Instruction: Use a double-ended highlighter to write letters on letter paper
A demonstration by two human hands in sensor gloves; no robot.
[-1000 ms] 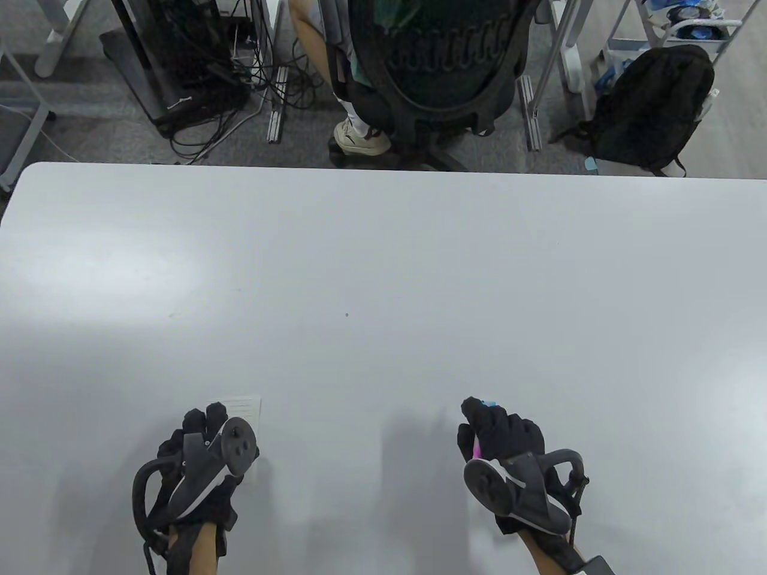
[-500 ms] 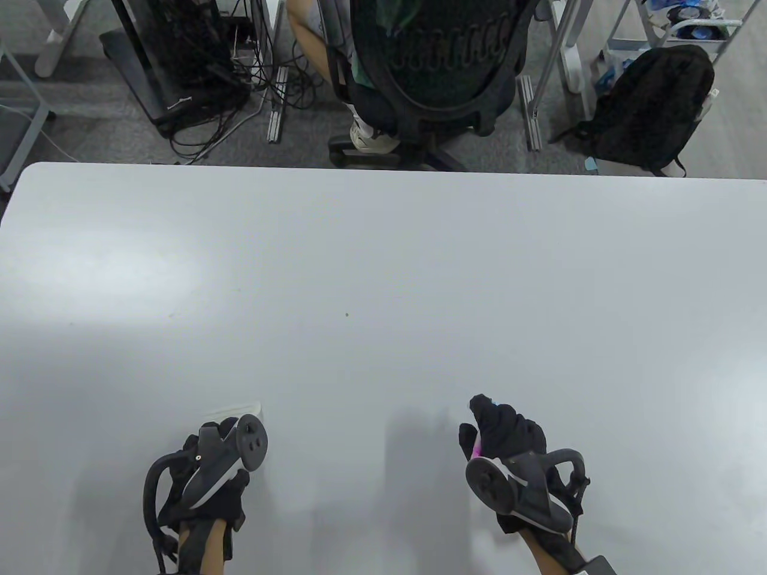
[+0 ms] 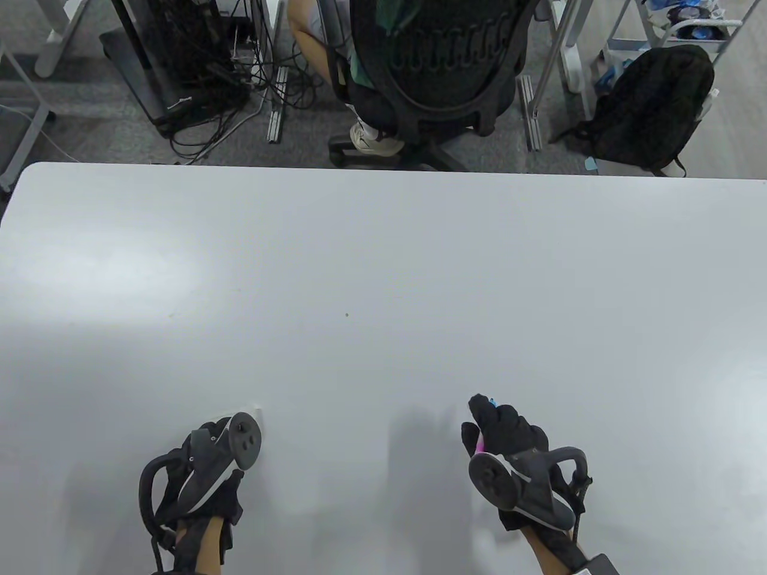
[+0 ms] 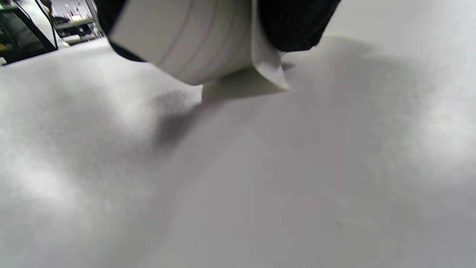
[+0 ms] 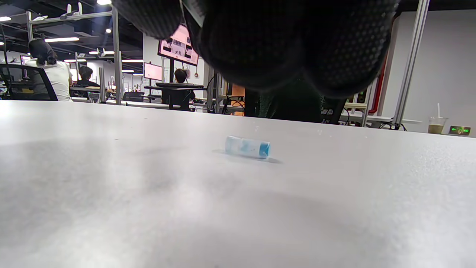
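My left hand is low on the left of the white table, over the letter paper, of which only a corner shows. In the left wrist view the lined letter paper is bent upward and pinched by the gloved fingers, one corner touching the table. My right hand is curled round the highlighter, whose pink body peeks out by the thumb. A blue cap lies on the table just beyond the right fingers, also showing as a blue speck.
Beyond the far table edge stands an office chair with a seated person's leg and shoe. A black backpack and cables lie on the floor. More desks and people show in the background of the right wrist view.
My left hand drew back toward the near edge and rolled over, curling the paper up; less paper shows now. The right hand with the highlighter barely shifted.
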